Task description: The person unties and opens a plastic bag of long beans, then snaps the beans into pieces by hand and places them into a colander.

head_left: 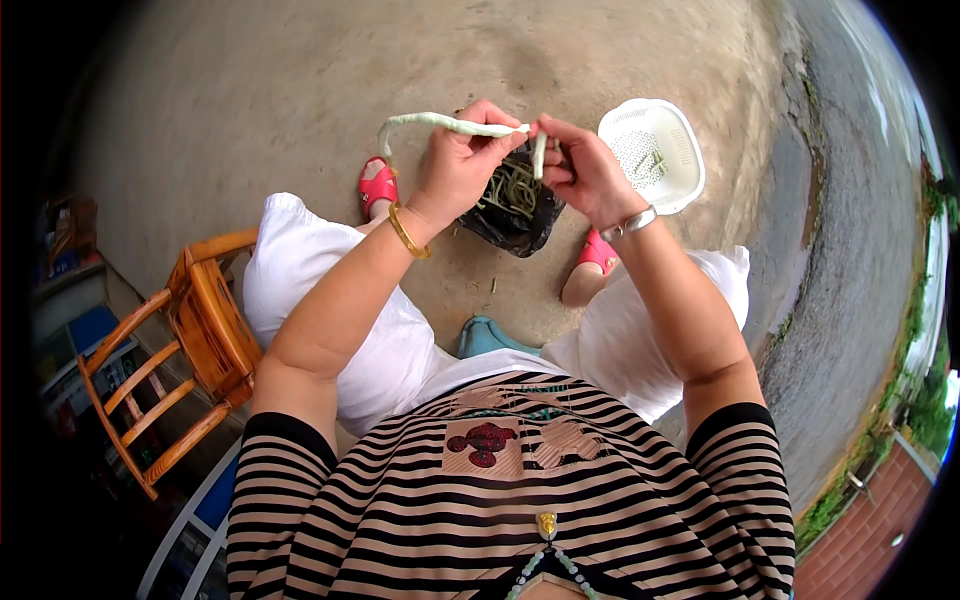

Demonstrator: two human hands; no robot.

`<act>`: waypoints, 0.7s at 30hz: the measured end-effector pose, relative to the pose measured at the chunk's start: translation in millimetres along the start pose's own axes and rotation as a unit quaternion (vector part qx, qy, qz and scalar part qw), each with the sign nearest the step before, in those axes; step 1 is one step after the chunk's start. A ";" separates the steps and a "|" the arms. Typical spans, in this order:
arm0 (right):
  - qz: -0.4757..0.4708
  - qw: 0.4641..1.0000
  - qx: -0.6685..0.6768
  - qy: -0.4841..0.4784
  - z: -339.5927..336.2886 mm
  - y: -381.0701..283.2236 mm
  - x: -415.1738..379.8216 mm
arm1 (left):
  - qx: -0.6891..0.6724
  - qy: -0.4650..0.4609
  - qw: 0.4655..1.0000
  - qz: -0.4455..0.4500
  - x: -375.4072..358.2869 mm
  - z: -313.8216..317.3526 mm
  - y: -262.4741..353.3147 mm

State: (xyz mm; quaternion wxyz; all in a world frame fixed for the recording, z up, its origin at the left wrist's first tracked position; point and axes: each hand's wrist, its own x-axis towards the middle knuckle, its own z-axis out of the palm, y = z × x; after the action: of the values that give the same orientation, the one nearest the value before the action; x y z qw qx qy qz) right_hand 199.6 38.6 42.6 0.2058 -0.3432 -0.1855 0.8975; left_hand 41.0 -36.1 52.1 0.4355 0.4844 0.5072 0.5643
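My left hand (457, 165) is closed around a long, pale green string bean (405, 119), whose far end bends down to the left. Its broken-looking tip shows just past my left fingertips. Close beside it, my right hand (592, 172) is closed, with a short string bean piece (540, 156) pointing downward at its fingers. Fingertips of both hands are almost touching. Below them, an open black plastic bag (530, 238) on the ground holds a tangle of string beans (513, 190). To the right stands a white colander (682, 150) with a few short bean pieces (652, 163) in it.
A wooden chair (215, 325) stands at the left, near shelves. Between my knees is a blue-green seat or stool edge (482, 336). My feet in red sandals (377, 187) flank the bag on the concrete ground (300, 90). A wet grey road (850, 200) runs along the right.
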 end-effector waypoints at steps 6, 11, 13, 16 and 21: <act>-0.123 0.988 -0.009 0.097 -26.9 -49.6 4.0 | -0.203 -0.048 0.973 -0.097 2.0 -12.6 16.9; -0.130 0.975 -0.169 0.061 -1.7 -32.1 -12.1 | -0.365 -0.044 0.902 -0.226 4.2 -22.5 8.7; -0.141 0.960 -0.240 -0.009 10.6 -19.4 -18.6 | -0.373 -0.057 0.892 -0.251 2.9 -22.2 10.7; -0.266 0.871 -0.413 -0.007 25.7 -4.5 -27.3 | -0.367 -0.090 0.885 -0.271 1.4 -24.8 1.8; -0.367 0.754 -0.544 -0.003 23.2 2.4 -23.5 | -0.363 -0.065 0.879 -0.302 1.6 -22.4 -5.6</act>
State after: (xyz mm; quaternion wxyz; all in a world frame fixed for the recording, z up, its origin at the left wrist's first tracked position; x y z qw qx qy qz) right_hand 198.9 20.5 70.3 0.2976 -0.3001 -0.7548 0.5017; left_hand 18.6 -37.4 46.4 0.7620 0.1510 0.3589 0.5174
